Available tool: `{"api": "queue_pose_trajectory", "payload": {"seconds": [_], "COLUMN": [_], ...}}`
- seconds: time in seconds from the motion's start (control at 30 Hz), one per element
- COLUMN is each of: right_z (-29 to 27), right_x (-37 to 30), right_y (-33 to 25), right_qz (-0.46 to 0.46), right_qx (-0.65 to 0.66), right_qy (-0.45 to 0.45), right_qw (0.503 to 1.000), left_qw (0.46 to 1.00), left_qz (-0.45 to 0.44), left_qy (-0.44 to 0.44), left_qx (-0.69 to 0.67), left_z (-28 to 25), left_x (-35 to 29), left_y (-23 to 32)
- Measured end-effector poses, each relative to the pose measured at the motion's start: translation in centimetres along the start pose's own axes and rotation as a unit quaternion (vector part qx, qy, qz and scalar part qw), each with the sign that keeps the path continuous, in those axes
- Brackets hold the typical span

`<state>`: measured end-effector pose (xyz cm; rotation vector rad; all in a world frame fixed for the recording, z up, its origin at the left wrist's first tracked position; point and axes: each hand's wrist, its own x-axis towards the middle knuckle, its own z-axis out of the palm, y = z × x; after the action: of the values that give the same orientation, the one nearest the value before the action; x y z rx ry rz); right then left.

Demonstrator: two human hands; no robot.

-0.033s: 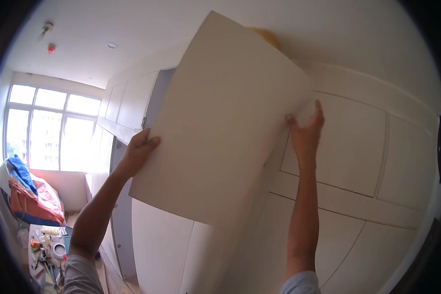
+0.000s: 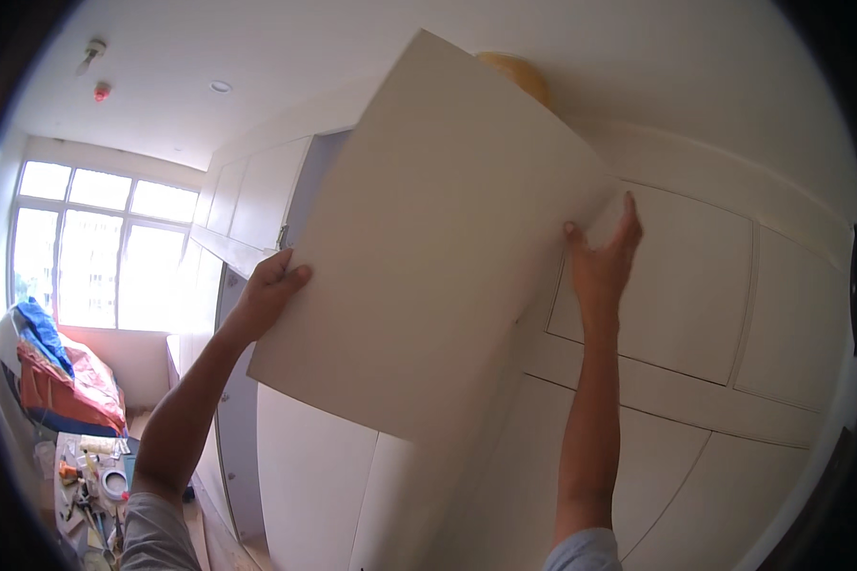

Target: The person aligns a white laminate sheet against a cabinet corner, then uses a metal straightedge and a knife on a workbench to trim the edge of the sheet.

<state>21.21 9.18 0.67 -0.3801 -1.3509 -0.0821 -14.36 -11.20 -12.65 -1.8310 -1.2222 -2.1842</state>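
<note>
A large plain white cabinet door panel is held up at a tilt in front of me, its top corner near the ceiling. My left hand is closed on its left edge, thumb on the face towards me and fingers mostly hidden behind. Beside the right edge, my right hand is raised with thumb and forefinger spread wide. Its thumb tip is close to the panel's edge; whether it touches I cannot tell. An open upper cabinet compartment with a metal hinge shows behind the panel's left side.
White built-in cabinets line the wall at right, with closed doors below the panel. A round yellowish ceiling lamp sits just behind the panel's top. At lower left are a tool-strewn table, covered furniture and a window.
The panel's top corner has shifted slightly right and down. My right hand has moved a little to the right. The left hand keeps its hold at almost the same place.
</note>
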Motion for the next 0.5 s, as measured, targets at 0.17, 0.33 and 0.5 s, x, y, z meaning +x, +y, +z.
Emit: {"api": "queue_pose_trajectory", "payload": {"seconds": [0.17, 0.33, 0.5], "right_z": [-1.7, -1.0, 1.4], "right_x": [0.5, -0.7, -4.2], "right_y": [-3.5, -6.6, -9.3], "right_qz": [-0.286, -0.401, -0.504], "right_qx": [-0.18, -0.242, -0.207], "right_qy": [0.037, 0.02, -0.121], "right_qw": [0.941, 0.883, 0.83], "left_qw": [0.989, 0.964, 0.936], "left_qz": [0.004, -0.001, -0.001], "left_qy": [-0.041, -0.121, -0.205], "left_qx": [0.143, 0.236, 0.286], "left_z": [-1.4, 0.2, 0.3], "left_x": [0.9, 2.0, 2.0], "left_y": [0.3, 2.7, 3.8]}}
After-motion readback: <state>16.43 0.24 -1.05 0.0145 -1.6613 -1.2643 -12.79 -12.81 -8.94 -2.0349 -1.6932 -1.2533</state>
